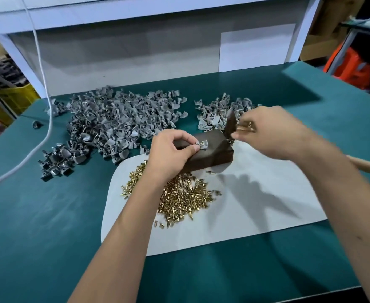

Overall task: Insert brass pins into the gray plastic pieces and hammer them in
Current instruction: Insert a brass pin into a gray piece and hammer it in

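Fingers of the left hand (171, 149) pinch one gray piece (202, 145) on the dark block (210, 154); the right hand (271, 132) grips the hammer (231, 123) and some brass pins (246, 126). Far left, a big heap of gray pieces (118, 121) suggests most work remains; the smaller pile (219, 112) far right may be finished. Loose pins (184, 195) lie near, on white sheet (256, 193).
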